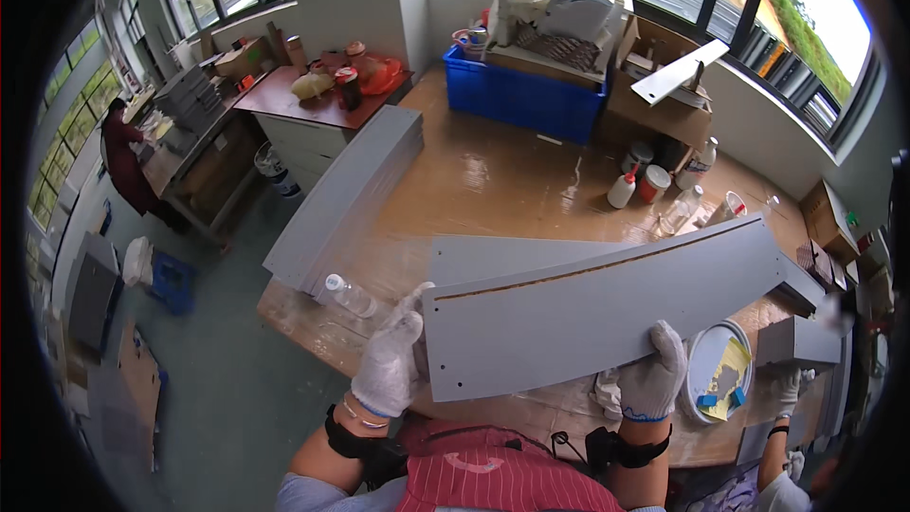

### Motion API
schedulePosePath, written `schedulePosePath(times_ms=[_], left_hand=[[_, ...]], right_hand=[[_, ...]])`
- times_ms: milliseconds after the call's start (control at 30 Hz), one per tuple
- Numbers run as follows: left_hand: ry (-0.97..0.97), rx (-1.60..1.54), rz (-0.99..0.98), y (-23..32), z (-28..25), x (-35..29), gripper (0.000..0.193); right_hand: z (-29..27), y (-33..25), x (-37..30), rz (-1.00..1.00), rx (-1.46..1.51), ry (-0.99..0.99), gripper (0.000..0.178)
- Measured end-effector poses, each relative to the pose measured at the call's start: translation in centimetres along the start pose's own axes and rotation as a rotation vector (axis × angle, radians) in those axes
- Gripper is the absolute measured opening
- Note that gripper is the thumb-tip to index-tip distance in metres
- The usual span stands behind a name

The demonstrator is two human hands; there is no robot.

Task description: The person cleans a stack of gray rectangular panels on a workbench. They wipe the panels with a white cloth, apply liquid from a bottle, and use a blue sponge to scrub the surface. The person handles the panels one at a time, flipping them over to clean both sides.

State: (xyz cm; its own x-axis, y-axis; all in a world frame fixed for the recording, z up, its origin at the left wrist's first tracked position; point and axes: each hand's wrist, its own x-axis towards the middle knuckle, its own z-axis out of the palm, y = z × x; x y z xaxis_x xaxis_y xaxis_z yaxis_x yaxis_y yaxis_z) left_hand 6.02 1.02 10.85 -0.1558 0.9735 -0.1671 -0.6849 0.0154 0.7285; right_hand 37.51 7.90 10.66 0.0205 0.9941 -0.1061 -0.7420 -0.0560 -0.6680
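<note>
A long grey board [588, 313] with a narrow brown groove along its far edge and small holes near its ends is held up, tilted, over the workbench. My left hand [391, 360], in a white glove, grips the board's left end. Gloved too, my right hand [656, 374] has its thumb over the near edge, while the other fingers are hidden beneath. Behind it another grey panel [512, 256] lies on the bench, partly covered by the held board. A clear bottle with a white cap [351, 296] lies beside my left hand.
A stack of grey boards [351, 194] runs along the bench's left edge. Right of my right hand sits a white round lid [697, 370] with yellow paper and blue pieces. A co-worker's gloved hand [789, 389] is near a grey box [799, 341]. Bottles, jars and a blue crate [521, 100] stand behind.
</note>
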Motion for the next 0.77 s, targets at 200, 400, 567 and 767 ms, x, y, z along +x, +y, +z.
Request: schedulePosePath(times_ms=[200,400,567,767], left_hand=[[-0.085,-0.088,-0.254,7.2,-6.4,-2.6,0.055],[0.08,-0.246,-0.133,12.5,-18.0,-3.3,0.052],[0.237,-0.183,0.072,16.7,-24.1,-2.3,0.056],[0.38,-0.182,0.111,17.1,-28.9,2.7,0.058]], right_hand=[[9.2,7.6,-0.4,-0.046,-0.107,-0.01,0.016],[18.1,16.0,1.3,0.233,-0.332,-0.236,0.036],[24.0,21.4,-1.0,0.333,-0.52,-0.273,0.053],[20.1,23.1,-2.2,0.434,-0.614,-0.185,0.066]])
